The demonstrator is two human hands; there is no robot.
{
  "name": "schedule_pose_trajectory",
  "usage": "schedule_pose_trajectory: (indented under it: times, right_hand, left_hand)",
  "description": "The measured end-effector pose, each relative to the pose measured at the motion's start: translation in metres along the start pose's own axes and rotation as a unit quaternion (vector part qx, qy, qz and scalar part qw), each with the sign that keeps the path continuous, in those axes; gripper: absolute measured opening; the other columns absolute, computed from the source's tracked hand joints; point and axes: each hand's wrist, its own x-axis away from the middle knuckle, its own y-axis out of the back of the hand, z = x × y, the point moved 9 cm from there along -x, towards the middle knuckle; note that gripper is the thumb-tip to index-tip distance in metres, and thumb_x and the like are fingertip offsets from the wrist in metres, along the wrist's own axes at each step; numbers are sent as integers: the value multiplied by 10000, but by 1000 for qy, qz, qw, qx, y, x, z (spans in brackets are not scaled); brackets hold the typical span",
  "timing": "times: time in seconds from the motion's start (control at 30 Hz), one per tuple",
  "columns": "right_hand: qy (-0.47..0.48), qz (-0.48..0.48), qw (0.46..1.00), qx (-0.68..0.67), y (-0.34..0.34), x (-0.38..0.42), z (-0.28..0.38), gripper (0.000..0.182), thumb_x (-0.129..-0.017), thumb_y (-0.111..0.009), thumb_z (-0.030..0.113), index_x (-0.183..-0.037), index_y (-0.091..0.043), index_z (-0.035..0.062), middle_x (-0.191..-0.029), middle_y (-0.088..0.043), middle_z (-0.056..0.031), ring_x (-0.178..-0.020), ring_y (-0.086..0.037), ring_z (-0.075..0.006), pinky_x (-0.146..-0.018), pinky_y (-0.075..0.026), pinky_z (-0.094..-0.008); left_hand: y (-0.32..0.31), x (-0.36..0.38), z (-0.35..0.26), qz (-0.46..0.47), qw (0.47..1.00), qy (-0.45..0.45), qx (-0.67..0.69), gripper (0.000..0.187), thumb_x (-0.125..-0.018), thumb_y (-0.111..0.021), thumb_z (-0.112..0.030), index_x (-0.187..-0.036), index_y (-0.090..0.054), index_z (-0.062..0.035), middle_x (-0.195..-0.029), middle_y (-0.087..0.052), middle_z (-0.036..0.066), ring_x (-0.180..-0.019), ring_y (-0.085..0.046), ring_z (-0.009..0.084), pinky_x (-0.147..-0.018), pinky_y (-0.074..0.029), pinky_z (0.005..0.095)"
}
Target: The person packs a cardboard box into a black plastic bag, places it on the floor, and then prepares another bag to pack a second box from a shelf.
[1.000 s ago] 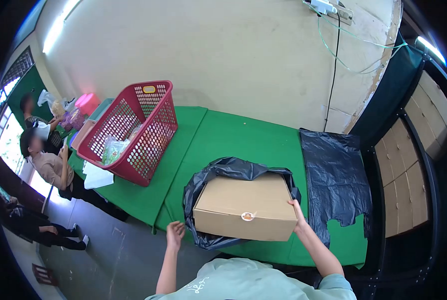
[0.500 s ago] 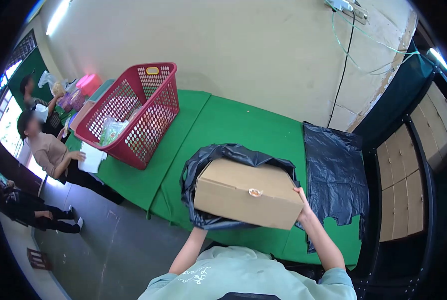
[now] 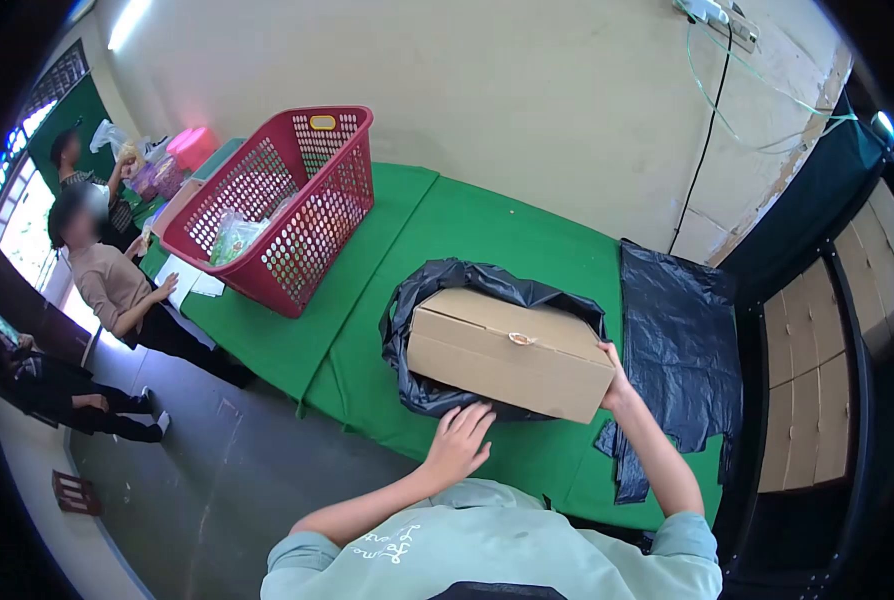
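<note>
A brown cardboard box (image 3: 512, 355) with a small round sticker on its front edge lies partly inside a black plastic bag (image 3: 422, 395). The bag's bunched mouth runs round the back, left and lower front of the box. At the box's right end, my right hand (image 3: 615, 378) grips the cardboard, with some fingers hidden behind it. My left hand (image 3: 459, 440) is below the box, fingers stretched out and slightly apart, the tips at the bag's lower edge.
A red perforated basket (image 3: 302, 230) holding plastic packets stands on the green-covered table (image 3: 487, 235). Flat black plastic bags (image 3: 677, 350) lie at the right. Stacked cartons (image 3: 807, 370) fill a rack beyond. Several people are at the left, one person (image 3: 117, 285) beside white papers (image 3: 192, 280).
My left hand has come out from beneath the box and bag to the bag's front edge. My right hand stays on the box's right end. The view has shifted slightly.
</note>
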Motion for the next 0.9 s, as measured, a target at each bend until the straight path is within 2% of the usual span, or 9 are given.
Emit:
schedule_pose_trajectory:
  times: [0.1,0.23,0.27,0.37,0.4,0.5,0.7,0.73,0.9]
  right_hand:
    - [-20,15,1000,-11,-5,-2,0,635,-685,-509,570,-1104,-529,93,-1053,-557,-121,-923,-542,-270,-795,-446,-415]
    - [-10,-9,999,-49,-6,-4,4,612,-675,-480,566,-1101,-534,130,-1085,-542,-124,-961,-515,-281,-811,-417,-441]
    - [12,-11,999,-52,-9,-4,6,582,-675,-467,558,-1075,-548,143,-1096,-536,-125,-962,-506,-285,-815,-405,-449]
    - [3,-6,998,-66,-8,-12,8,560,-684,-458,547,-1058,-555,142,-1089,-541,-125,-957,-509,-283,-819,-406,-440]
    - [10,-9,998,-69,-8,-17,11,552,-691,-457,536,-1060,-554,138,-1087,-542,-124,-962,-508,-283,-822,-406,-442]
    - [33,-6,996,-81,-7,-26,19,531,-714,-456,509,-1068,-550,124,-1084,-547,-121,-976,-507,-283,-831,-406,-447]
    - [99,22,993,-65,-58,13,35,524,-727,-527,465,-1095,-526,92,-1100,-542,-125,-997,-506,-263,-840,-416,-424]
    - [84,17,995,-55,-61,15,33,525,-731,-524,441,-1143,-499,116,-1125,-529,-124,-1049,-477,-276,-895,-359,-466]
    - [179,-112,967,-145,-33,-24,27,402,-705,-584,330,-990,-512,56,-947,-537,-96,-870,-544,-229,-740,-468,-399]
  left_hand:
    - [-30,-21,0,28,993,-11,-118,561,-668,-595,-141,-1198,-443,-39,-1264,-394,98,-1174,-386,245,-959,-269,390]
    - [-59,-38,17,51,965,-4,-256,557,-711,-519,-149,-1252,-407,-74,-1225,-403,87,-913,-474,210,-746,-365,331]
    - [-47,-44,16,-18,969,-20,-246,382,-718,-494,-138,-1094,-537,-84,-1040,-513,64,-773,-461,185,-643,-346,311]
    - [-64,-53,21,82,977,-88,-178,170,-708,-499,-128,-839,-603,-98,-811,-563,28,-761,-472,174,-648,-344,309]
    - [-48,-53,5,3,980,-137,-146,68,-694,-515,-127,-678,-579,-110,-655,-538,-6,-741,-470,158,-640,-339,305]
    - [-42,-46,-20,39,977,-188,-93,151,-687,-522,-152,-794,-623,-116,-696,-548,-43,-728,-465,143,-648,-332,300]
    - [-6,-59,-29,-3,988,-150,-33,172,-683,-568,-92,-841,-632,-118,-818,-603,-69,-739,-478,121,-675,-318,293]
    - [0,-59,-29,-17,990,-139,-31,181,-680,-576,-81,-848,-633,-116,-833,-607,-68,-740,-479,119,-679,-316,294]
    - [10,-57,-30,-11,991,-134,25,226,-647,-605,-30,-863,-629,-89,-846,-608,-48,-759,-485,132,-699,-305,304]
